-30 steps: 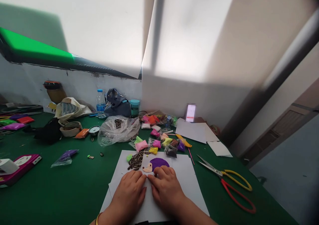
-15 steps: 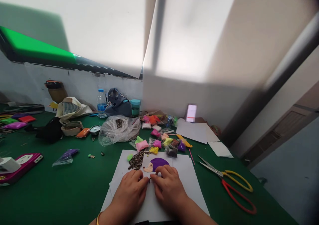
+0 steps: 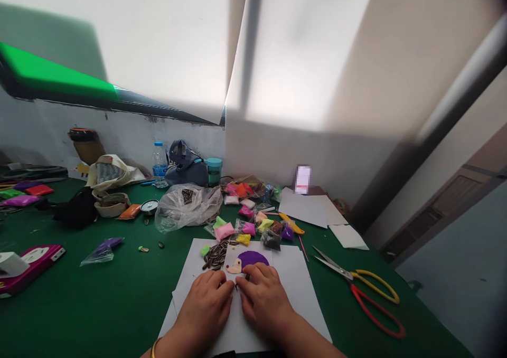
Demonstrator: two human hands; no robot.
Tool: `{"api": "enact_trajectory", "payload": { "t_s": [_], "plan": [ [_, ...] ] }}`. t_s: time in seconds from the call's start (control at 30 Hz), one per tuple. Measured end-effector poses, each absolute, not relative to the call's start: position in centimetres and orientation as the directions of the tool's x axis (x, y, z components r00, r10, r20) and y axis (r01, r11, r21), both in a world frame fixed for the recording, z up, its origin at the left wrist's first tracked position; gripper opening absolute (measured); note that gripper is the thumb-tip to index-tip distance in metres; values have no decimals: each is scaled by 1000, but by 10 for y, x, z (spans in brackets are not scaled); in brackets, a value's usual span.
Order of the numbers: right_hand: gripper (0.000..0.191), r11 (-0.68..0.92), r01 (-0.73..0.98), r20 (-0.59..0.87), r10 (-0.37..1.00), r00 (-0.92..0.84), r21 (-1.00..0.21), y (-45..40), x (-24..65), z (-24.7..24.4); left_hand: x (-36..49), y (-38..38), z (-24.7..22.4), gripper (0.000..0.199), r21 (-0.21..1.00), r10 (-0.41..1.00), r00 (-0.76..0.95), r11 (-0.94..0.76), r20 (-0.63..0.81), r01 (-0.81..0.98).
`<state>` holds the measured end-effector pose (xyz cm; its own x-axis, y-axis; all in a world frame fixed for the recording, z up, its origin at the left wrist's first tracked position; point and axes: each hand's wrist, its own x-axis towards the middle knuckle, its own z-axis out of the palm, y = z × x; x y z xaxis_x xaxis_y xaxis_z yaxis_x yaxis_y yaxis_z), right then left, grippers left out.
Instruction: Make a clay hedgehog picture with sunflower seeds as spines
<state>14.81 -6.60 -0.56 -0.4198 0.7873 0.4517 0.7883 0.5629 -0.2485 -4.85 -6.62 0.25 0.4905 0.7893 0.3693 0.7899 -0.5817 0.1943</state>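
Observation:
Over the white paper [image 3: 304,300], my left hand [image 3: 208,297] and my right hand [image 3: 264,294] come together, fingers curled and tips almost meeting. A thin dark strip [image 3: 236,288] shows between the fingertips; its material is too small to make out. Just beyond the right fingers is a hedgehog picture [image 3: 253,258] with a purple body and a pale, pointed face, its lower part covered by that hand. Striped sunflower seeds [image 3: 216,255] lie in a pile beyond my left hand, with a green clay lump [image 3: 205,250] beside them.
Scissors [image 3: 344,273] with yellow and red handles lie partly open at the right. Small bags of coloured clay [image 3: 225,231] cluster behind the paper, near a clear plastic bag [image 3: 188,207] holding seeds. A phone [image 3: 303,179] stands at the back; a magenta box [image 3: 43,260] sits left.
My right fingertips have shifted slightly around the dark strip, which now points more downward. Both hands stay over the same spot, and the whole view has slid a little.

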Motion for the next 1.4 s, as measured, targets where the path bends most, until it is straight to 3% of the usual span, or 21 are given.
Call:
{"api": "enact_trajectory", "payload": {
  "t_s": [0.57,0.9,1.1,1.4],
  "plan": [
    [20,567,796,495,765,-412,-214,-66,151,-8,-49,-66,3,16,174,784,506,-589,359,789],
    [16,564,785,541,757,-366,-257,-67,156,-3,-48,-67,6,16,171,788,503,-583,355,794],
    [26,574,783,498,765,-407,-242,-67,153,-4,-48,-66,7,17,161,779,503,-589,375,792],
    [16,583,764,491,769,-409,-276,-68,154,-1,-49,-67,7,16,168,773,499,-593,391,787]
  ]
}}
